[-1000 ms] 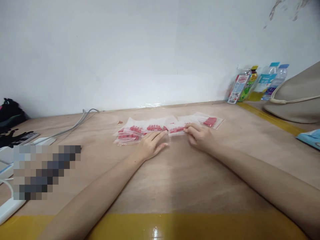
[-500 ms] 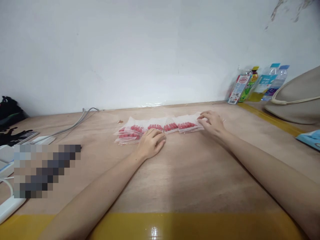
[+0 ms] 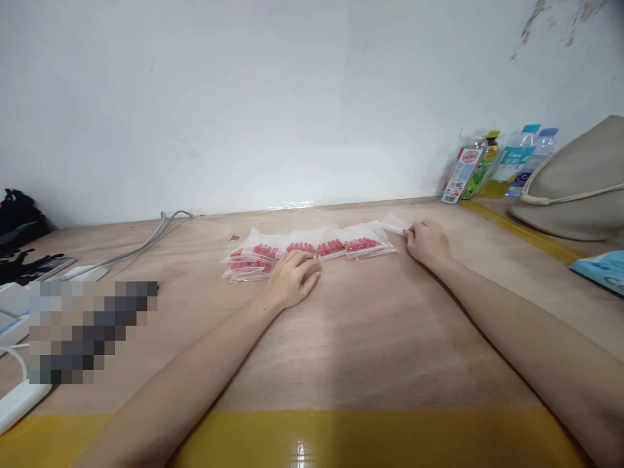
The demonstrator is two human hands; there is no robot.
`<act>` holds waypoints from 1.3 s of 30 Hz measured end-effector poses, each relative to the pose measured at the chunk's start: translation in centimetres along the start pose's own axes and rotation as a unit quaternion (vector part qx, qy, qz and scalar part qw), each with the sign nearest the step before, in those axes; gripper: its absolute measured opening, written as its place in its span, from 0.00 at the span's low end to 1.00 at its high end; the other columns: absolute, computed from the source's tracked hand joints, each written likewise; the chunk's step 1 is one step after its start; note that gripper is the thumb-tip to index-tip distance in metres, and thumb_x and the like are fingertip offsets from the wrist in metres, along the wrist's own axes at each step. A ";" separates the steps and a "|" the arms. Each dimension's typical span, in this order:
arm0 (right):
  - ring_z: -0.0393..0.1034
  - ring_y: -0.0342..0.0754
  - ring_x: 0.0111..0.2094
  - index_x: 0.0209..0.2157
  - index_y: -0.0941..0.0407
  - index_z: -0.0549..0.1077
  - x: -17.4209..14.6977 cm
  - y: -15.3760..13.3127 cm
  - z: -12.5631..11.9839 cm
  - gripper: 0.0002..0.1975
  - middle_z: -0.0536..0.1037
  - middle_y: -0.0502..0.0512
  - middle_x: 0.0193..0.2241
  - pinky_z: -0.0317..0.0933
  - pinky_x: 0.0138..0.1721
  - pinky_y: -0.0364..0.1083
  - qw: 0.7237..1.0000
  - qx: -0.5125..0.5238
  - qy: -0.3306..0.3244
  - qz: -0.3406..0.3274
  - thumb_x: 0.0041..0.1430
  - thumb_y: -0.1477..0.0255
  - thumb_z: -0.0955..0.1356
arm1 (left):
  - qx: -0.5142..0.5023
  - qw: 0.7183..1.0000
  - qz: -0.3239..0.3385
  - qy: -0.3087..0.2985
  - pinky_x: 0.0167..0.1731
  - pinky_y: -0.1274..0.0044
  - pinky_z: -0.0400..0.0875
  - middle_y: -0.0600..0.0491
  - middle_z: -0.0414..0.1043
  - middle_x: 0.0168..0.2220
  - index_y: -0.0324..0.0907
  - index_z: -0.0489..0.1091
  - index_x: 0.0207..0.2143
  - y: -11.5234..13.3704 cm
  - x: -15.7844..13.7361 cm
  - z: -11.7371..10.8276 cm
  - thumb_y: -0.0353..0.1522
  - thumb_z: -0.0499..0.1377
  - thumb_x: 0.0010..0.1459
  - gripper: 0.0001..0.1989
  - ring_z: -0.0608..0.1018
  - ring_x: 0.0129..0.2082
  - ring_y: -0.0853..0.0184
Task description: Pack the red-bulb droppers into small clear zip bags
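Observation:
Small clear zip bags (image 3: 361, 244) holding red capsule-like pieces lie in an overlapping row towards the back of the table. At the row's left end several of them form a pile (image 3: 251, 265). My left hand (image 3: 294, 279) rests at the near edge of the row, fingers loosely bent and thumb apart, with nothing visibly gripped. At the right end, the fingers of my right hand (image 3: 427, 242) pinch the corner of a clear zip bag (image 3: 394, 223), which stretches out from behind the row. Its contents are hidden.
Bottles (image 3: 517, 159) and a carton (image 3: 463, 172) stand by the wall at the back right, beside a beige hat (image 3: 575, 188). A blue packet (image 3: 602, 270) lies at the right edge. Grey cables (image 3: 151, 237) and a white power strip (image 3: 22, 406) are on the left.
My right hand has moved right, away from the row, and closed on a bag that now sticks out at that end. My left hand has stayed in place.

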State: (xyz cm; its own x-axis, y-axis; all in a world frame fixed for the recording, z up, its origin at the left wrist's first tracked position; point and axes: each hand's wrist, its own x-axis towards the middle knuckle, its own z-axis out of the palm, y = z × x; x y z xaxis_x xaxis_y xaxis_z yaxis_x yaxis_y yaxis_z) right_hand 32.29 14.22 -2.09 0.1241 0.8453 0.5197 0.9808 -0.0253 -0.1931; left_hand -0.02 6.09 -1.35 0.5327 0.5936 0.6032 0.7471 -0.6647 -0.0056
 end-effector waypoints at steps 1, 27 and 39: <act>0.65 0.56 0.39 0.34 0.61 0.73 -0.1 -0.4 -0.4 0.16 0.72 0.65 0.36 0.55 0.35 0.50 0.999 0.010 0.033 0.011 0.58 0.68 0.57 | 0.000 1.000 -0.002 0.001 0.43 0.68 0.64 0.47 0.67 0.41 0.40 0.68 0.41 0.0 0.0 0.0 0.32 0.54 0.56 0.11 0.69 0.43 0.60; 0.62 0.51 0.45 0.48 0.52 0.66 -6.4 -8.8 -3.4 0.22 0.68 0.57 0.43 0.57 0.46 0.54 0.834 0.317 -0.151 -0.426 0.49 0.71 0.67 | -0.093 0.995 0.032 -0.011 0.41 0.73 0.69 0.49 0.71 0.41 0.40 0.71 0.39 -1.9 -1.2 -0.5 0.22 0.47 0.52 0.16 0.74 0.40 0.67; 0.57 0.56 0.53 0.52 0.52 0.65 -1.0 -10.5 0.3 0.23 0.63 0.60 0.54 0.51 0.51 0.57 0.940 0.148 -0.153 -0.268 0.61 0.59 0.54 | -0.083 0.991 0.018 -0.101 0.54 0.64 0.56 0.45 0.57 0.57 0.42 0.58 0.56 0.6 -1.4 -1.8 0.41 0.56 0.54 0.28 0.60 0.56 0.57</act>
State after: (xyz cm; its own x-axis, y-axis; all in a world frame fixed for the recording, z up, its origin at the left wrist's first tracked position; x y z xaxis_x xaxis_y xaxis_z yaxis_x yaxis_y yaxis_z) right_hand 21.82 13.75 -0.81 -0.4685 0.8097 0.3534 0.8004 0.5584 -0.2183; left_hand -1.00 4.02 -0.76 0.6394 0.6351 0.4334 0.6592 -0.7430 0.1162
